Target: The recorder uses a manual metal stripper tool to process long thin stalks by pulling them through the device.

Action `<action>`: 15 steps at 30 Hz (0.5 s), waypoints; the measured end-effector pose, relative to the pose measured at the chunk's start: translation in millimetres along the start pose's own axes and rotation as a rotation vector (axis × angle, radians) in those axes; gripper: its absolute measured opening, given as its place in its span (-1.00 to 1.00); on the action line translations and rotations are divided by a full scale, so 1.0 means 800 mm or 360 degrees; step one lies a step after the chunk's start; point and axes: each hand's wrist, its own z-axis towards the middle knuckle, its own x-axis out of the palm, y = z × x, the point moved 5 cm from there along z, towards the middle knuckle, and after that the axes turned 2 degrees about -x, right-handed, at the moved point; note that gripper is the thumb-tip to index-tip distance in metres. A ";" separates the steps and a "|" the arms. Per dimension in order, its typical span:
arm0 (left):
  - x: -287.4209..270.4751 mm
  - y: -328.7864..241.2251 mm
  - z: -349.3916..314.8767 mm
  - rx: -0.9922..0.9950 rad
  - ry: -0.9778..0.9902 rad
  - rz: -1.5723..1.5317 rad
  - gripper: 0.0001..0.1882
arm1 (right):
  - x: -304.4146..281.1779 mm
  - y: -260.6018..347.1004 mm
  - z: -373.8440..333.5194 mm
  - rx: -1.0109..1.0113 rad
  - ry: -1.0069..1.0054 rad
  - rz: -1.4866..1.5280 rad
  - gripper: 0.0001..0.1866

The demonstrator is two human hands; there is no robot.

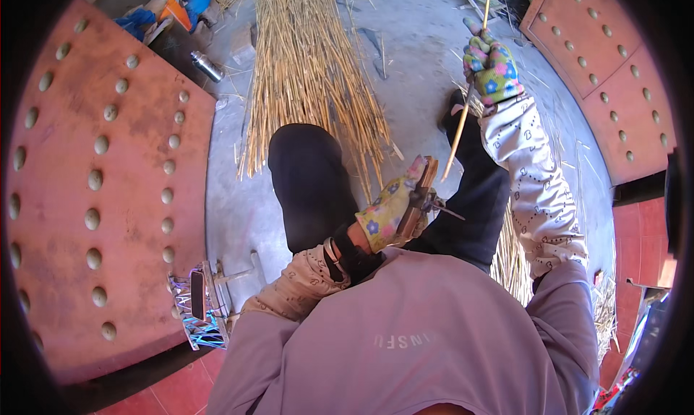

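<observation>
My left hand [385, 214], in a flowered glove, is closed around a wooden tool with metal fittings [412, 220] in front of my torso. A thin metal rod or blade sticks out of the tool toward the right. Farther out on the right, my gloved right hand [496, 71] is closed on a long, thin tan reed stalk [456, 144]. The stalk runs on past the hand toward the upper edge, and its lower end hangs just right of the tool, apparently apart from it. My right fingertips are partly hidden.
A large heap of cut reeds [300, 68] lies on the grey floor ahead; more reeds [510, 259] lie beside my right leg. Studded red door panels flank me on the left [130, 191] and right [603, 64]. A metal flask [207, 66] and a low stool [210, 306] are at left.
</observation>
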 end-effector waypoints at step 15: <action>0.011 -0.054 0.007 0.0276 -0.0409 0.0170 -0.46 | -0.012 -0.096 -0.069 0.0500 -0.0081 0.0225 -0.81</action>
